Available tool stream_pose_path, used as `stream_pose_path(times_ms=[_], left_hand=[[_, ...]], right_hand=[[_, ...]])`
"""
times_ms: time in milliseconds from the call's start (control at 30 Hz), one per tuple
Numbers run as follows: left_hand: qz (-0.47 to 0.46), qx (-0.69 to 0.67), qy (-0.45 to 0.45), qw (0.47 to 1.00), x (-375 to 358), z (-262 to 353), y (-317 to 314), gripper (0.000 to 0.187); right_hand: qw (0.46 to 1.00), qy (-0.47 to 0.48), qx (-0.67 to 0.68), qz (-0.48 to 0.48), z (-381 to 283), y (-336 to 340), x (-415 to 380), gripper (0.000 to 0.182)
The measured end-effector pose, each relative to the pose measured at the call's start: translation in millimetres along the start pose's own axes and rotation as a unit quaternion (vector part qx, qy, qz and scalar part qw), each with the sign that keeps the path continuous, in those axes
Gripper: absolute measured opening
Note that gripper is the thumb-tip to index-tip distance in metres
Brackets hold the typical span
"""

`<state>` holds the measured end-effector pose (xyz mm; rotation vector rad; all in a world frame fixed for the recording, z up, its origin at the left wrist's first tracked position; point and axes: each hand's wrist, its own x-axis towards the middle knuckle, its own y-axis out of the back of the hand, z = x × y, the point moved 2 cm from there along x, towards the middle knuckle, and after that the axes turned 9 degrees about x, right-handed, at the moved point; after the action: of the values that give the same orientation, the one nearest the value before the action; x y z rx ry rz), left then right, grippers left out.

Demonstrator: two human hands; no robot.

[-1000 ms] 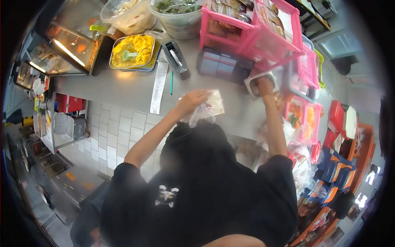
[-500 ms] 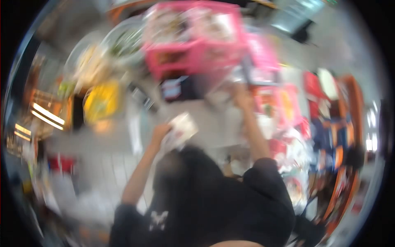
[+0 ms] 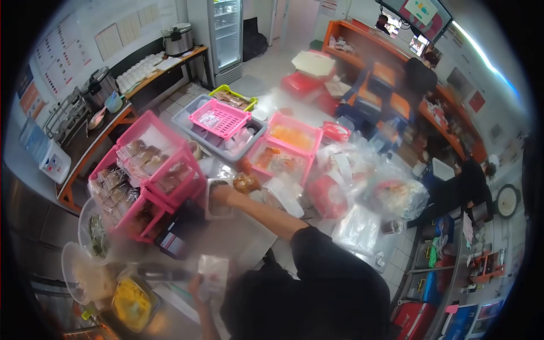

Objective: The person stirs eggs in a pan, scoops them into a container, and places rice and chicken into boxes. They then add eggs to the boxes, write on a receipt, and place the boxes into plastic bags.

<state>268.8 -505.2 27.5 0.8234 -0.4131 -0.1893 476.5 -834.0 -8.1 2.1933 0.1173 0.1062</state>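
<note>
My left hand (image 3: 197, 290) is closed on the edge of a small clear plastic bag (image 3: 214, 266), low over the metal table. My right hand (image 3: 222, 194) reaches down into a clear rectangular container (image 3: 219, 213); its fingers are hidden there, and so is whatever they touch. Left of that container is a black device with a pale label (image 3: 170, 242). A tub of yellow food (image 3: 134, 303) and a blurred dark-handled utensil (image 3: 161, 273) lie near my left hand.
Stacked pink baskets (image 3: 184, 150) hold many wrapped packets. Beyond my right hand are a grey bin (image 3: 184, 120), pink trays of food (image 3: 310, 148) and plastic bags (image 3: 357, 229). A person in dark clothes (image 3: 473, 181) stands at the right. Bowls (image 3: 73, 286) line the left edge.
My view has swung to the right and up, showing more of the room. My right hand has come to the clear container; the left hand still holds the plastic bag.
</note>
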Motion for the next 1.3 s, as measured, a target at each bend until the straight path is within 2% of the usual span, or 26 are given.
stream_pose_path(times_ms=[67, 133, 200, 233, 300, 333, 367, 400, 433, 500, 567, 633, 700, 767, 800, 867, 900, 967, 1000, 1033, 1100, 1167, 1200, 1233, 1267, 1300], left_hand=[[0.009, -0.041, 0.025, 0.999, -1.3, 5.3, -3.4, 0.032], [0.015, -0.074, 0.044, 0.996, -1.4, 8.1, 1.0, 0.032], [0.029, 0.025, -0.003, 0.999, -1.9, 5.4, -1.0, 0.028], [0.019, 0.031, -0.008, 0.999, -1.9, 6.1, 1.8, 0.028], [0.009, 0.071, -0.034, 0.997, -1.3, 5.9, 4.4, 0.028], [-0.055, 0.086, 0.019, 0.995, -7.8, -15.8, 1.3, 0.024], [-0.056, 0.089, 0.021, 0.994, -16.8, -34.3, 4.0, 0.024], [-0.090, -0.007, 0.046, 0.995, -22.3, -49.0, 4.0, 0.023], [-0.115, -0.001, 0.057, 0.992, -21.6, -47.9, 4.9, 0.022], [-0.164, 0.013, 0.079, 0.983, -19.9, -45.4, 6.5, 0.025], [-0.099, -0.026, 0.036, 0.994, -23.2, -37.0, 6.3, 0.024], [-0.068, 0.003, -0.002, 0.998, -20.4, -17.6, 11.4, 0.024], [-0.049, 0.035, -0.032, 0.998, -10.7, 2.6, 11.1, 0.023], [-0.067, 0.033, 0.068, 0.995, -15.8, 3.3, 9.9, 0.026], [-0.064, 0.028, 0.061, 0.996, -17.4, 7.9, 10.7, 0.026], [-0.004, 0.182, -0.032, 0.983, -19.5, 19.2, 16.8, 0.028], [-0.006, 0.185, -0.037, 0.982, -13.4, 25.5, 20.8, 0.028], [0.149, 0.197, -0.193, 0.950, -2.4, 46.1, 31.6, 0.029], [0.114, 0.170, -0.180, 0.962, -13.7, 7.9, 15.5, 0.029], [0.114, 0.173, -0.179, 0.962, -21.0, 3.8, 20.2, 0.029], [0.044, 0.145, -0.117, 0.981, -19.7, -1.3, 14.6, 0.029], [0.058, 0.144, -0.142, 0.978, -2.9, 19.5, 19.6, 0.026], [0.048, 0.160, -0.132, 0.977, 2.2, 25.9, 20.1, 0.024], [0.032, 0.181, -0.118, 0.976, -2.1, 28.8, 24.6, 0.023], [0.072, 0.226, -0.134, 0.962, -14.6, 5.9, 7.7, 0.029], [-0.012, -0.069, 0.076, 0.995, -20.7, -10.3, 4.5, 0.036]], right_hand=[[0.983, 0.054, -0.152, -0.090, -4.2, -16.8, -4.6, 0.021], [0.987, 0.044, -0.135, -0.068, -11.7, -14.4, -9.1, 0.020], [0.992, 0.041, -0.116, -0.039, -9.5, -14.2, -5.6, 0.020], [0.993, 0.033, -0.106, -0.036, -8.6, -15.4, -5.8, 0.020], [0.983, 0.112, 0.039, 0.137, -7.4, -8.9, -5.9, 0.022], [0.982, 0.121, 0.063, 0.132, -5.6, -5.5, -5.1, 0.022], [0.981, 0.122, 0.067, 0.132, -10.9, -10.7, -9.9, 0.022], [0.955, 0.108, 0.214, 0.172, -34.3, 3.1, -24.2, 0.015], [0.907, 0.091, 0.355, 0.206, -56.5, 14.9, -39.9, 0.011], [0.831, -0.012, 0.542, 0.125, -100.8, 12.9, -77.0, 0.006], [0.866, 0.011, 0.496, 0.053, -137.5, -0.3, -112.2, 0.007], [0.794, -0.052, 0.603, -0.052, -145.3, -59.7, -132.3, 0.005], [0.824, -0.055, 0.561, -0.048, -157.5, -78.7, -154.1, 0.007], [0.882, -0.066, 0.465, -0.036, -164.4, -78.9, -170.4, 0.011], [0.885, -0.065, 0.460, -0.030, -161.8, -81.1, -173.9, 0.011], [0.932, -0.004, 0.360, -0.039, -159.9, -84.1, -176.5, 0.014], [0.931, -0.004, 0.364, -0.034, -162.5, -79.5, -177.6, 0.014], [0.850, -0.185, 0.472, -0.140, -168.5, -71.1, -182.6, 0.017], [0.847, -0.185, 0.477, -0.144, -171.8, -75.5, -184.9, 0.017], [0.832, -0.184, 0.497, -0.165, -170.0, -80.0, -183.9, 0.016], [0.822, -0.178, 0.508, -0.186, -156.5, -82.5, -176.6, 0.016], [0.814, -0.116, 0.531, -0.205, -145.7, -89.1, -174.7, 0.012], [0.814, -0.119, 0.531, -0.205, -142.9, -85.6, -172.4, 0.012], [0.839, -0.109, 0.477, -0.239, -145.8, -76.1, -168.8, 0.012], [0.852, -0.098, 0.429, -0.283, -154.0, -75.2, -171.0, 0.013], [0.816, -0.001, 0.501, -0.290, -135.6, -106.9, -173.9, 0.013]])
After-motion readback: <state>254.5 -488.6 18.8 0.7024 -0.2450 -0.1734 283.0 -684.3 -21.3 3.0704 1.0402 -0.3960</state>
